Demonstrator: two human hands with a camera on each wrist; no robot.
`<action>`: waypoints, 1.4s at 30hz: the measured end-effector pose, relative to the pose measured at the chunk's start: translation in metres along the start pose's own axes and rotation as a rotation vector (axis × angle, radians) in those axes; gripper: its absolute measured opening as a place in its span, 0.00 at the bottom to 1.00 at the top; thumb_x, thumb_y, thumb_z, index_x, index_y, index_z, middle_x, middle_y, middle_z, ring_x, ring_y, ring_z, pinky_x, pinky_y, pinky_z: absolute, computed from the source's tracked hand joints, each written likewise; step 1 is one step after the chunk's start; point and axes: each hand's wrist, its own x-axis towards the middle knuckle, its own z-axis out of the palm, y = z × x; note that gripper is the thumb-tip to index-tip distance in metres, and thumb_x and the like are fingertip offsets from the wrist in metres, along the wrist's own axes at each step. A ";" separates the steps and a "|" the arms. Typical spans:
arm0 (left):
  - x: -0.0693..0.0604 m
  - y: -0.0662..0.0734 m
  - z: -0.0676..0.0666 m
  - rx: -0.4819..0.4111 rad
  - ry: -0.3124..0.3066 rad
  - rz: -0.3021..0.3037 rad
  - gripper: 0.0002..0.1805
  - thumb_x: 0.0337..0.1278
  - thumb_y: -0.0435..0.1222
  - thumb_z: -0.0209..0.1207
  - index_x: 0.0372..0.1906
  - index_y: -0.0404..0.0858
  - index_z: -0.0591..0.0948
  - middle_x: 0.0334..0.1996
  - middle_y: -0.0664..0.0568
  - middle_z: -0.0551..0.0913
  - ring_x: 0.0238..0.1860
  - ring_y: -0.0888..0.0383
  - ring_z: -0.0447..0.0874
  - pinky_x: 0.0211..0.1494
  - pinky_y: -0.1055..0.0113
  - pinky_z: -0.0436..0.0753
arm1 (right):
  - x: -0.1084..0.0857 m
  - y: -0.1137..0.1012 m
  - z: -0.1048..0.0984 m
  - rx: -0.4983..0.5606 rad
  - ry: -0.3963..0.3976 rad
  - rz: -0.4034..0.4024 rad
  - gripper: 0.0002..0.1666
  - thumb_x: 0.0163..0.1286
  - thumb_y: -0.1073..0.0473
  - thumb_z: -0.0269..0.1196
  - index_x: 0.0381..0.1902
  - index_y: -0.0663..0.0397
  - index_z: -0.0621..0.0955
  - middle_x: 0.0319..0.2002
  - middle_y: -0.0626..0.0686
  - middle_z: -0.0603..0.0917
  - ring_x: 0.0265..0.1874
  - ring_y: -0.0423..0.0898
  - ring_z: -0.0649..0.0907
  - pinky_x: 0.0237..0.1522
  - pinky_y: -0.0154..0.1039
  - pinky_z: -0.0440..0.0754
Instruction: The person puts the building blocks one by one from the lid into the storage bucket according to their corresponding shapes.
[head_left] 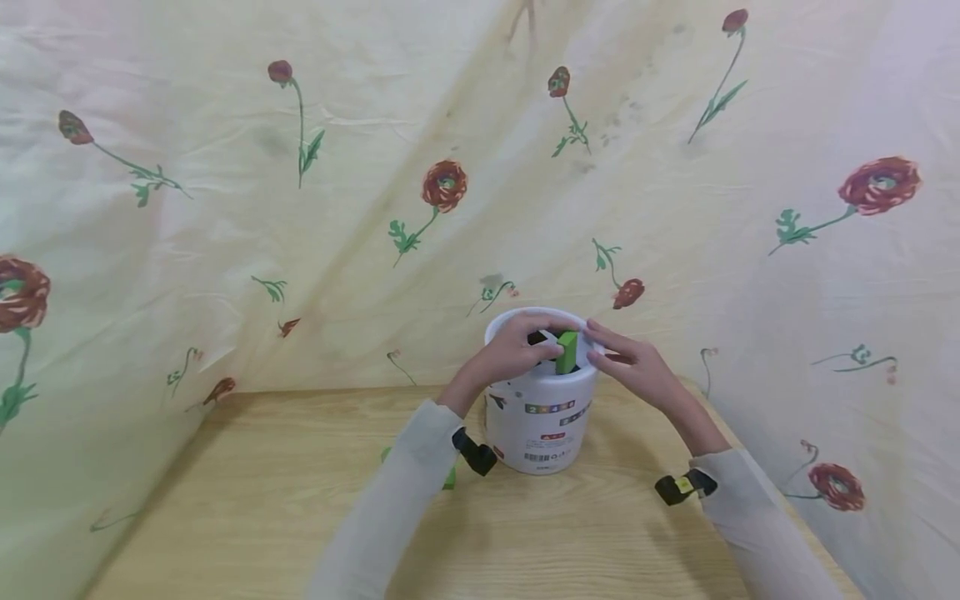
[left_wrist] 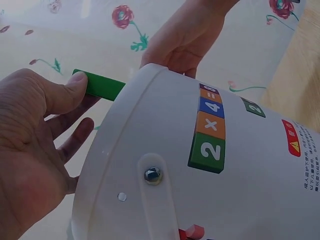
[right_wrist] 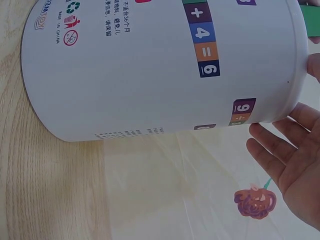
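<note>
A white plastic bucket (head_left: 540, 442) printed with coloured number tiles stands upright on the wooden table. Over its mouth my left hand (head_left: 512, 348) pinches a green block (head_left: 567, 353) between thumb and fingers. In the left wrist view, the thumb presses the flat side of this green block (left_wrist: 104, 87), whose far end passes behind the rim. My right hand (head_left: 641, 371) touches the bucket's right rim. Its fingers lie fairly straight against the wall in the right wrist view, with the thumb (right_wrist: 314, 65) at the rim. Most of the bucket's inside is hidden.
A small green piece (head_left: 450, 478) lies on the table, partly covered by the left sleeve (head_left: 397, 500). The bucket's handle strap (left_wrist: 162, 200) hangs from a bolt on its side. Flower-printed cloth (head_left: 360, 208) rises behind and beside the wooden table (head_left: 277, 467).
</note>
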 end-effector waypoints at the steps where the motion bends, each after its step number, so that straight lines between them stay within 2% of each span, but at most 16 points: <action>1: 0.000 -0.001 0.000 0.000 -0.004 -0.007 0.21 0.71 0.30 0.58 0.67 0.37 0.78 0.66 0.47 0.80 0.68 0.53 0.77 0.72 0.56 0.74 | 0.000 0.000 0.000 0.001 0.000 0.002 0.32 0.78 0.47 0.58 0.76 0.41 0.68 0.81 0.50 0.58 0.77 0.62 0.65 0.66 0.62 0.74; 6: 0.002 -0.005 0.000 -0.027 -0.005 -0.036 0.22 0.71 0.33 0.59 0.67 0.38 0.78 0.64 0.46 0.82 0.64 0.53 0.80 0.68 0.52 0.78 | 0.000 0.000 0.001 0.007 0.001 -0.003 0.32 0.78 0.47 0.58 0.76 0.41 0.68 0.81 0.50 0.58 0.76 0.62 0.65 0.66 0.62 0.74; 11: 0.004 -0.011 0.000 -0.052 -0.002 -0.058 0.22 0.71 0.36 0.60 0.67 0.40 0.78 0.59 0.47 0.84 0.57 0.56 0.82 0.59 0.64 0.82 | 0.000 -0.001 0.001 0.005 0.000 -0.009 0.32 0.78 0.48 0.58 0.77 0.42 0.67 0.81 0.50 0.58 0.76 0.62 0.65 0.66 0.61 0.74; 15: 0.006 -0.013 0.000 -0.046 -0.008 -0.070 0.22 0.71 0.36 0.60 0.67 0.41 0.78 0.59 0.48 0.84 0.56 0.57 0.82 0.57 0.70 0.80 | -0.001 -0.001 0.002 0.003 0.001 -0.009 0.32 0.79 0.48 0.57 0.77 0.43 0.67 0.81 0.51 0.58 0.76 0.63 0.65 0.66 0.62 0.74; 25: 0.008 -0.013 0.000 -0.051 -0.020 -0.095 0.21 0.72 0.34 0.58 0.67 0.40 0.78 0.59 0.47 0.84 0.56 0.56 0.82 0.58 0.69 0.80 | -0.002 -0.002 0.002 0.001 0.005 0.003 0.32 0.79 0.47 0.57 0.77 0.42 0.67 0.81 0.50 0.58 0.77 0.63 0.64 0.67 0.62 0.74; 31: 0.009 -0.015 -0.001 -0.069 -0.034 -0.064 0.21 0.72 0.34 0.58 0.66 0.40 0.79 0.59 0.46 0.84 0.53 0.56 0.82 0.58 0.60 0.82 | -0.002 -0.001 0.002 0.005 0.005 0.003 0.32 0.78 0.47 0.57 0.77 0.43 0.67 0.81 0.50 0.58 0.77 0.62 0.64 0.67 0.62 0.74; 36: 0.008 -0.016 -0.001 -0.076 -0.052 -0.061 0.21 0.72 0.34 0.58 0.66 0.41 0.79 0.61 0.47 0.83 0.52 0.56 0.82 0.56 0.63 0.82 | -0.002 -0.001 0.001 0.006 0.006 -0.003 0.32 0.78 0.48 0.57 0.77 0.44 0.67 0.81 0.50 0.58 0.77 0.63 0.64 0.66 0.63 0.74; 42: 0.008 -0.018 -0.002 -0.075 -0.038 -0.071 0.19 0.72 0.35 0.59 0.64 0.39 0.80 0.61 0.45 0.83 0.58 0.49 0.82 0.61 0.62 0.81 | -0.002 -0.002 0.001 -0.001 0.005 0.004 0.33 0.78 0.47 0.58 0.77 0.43 0.67 0.81 0.50 0.58 0.76 0.64 0.66 0.65 0.63 0.75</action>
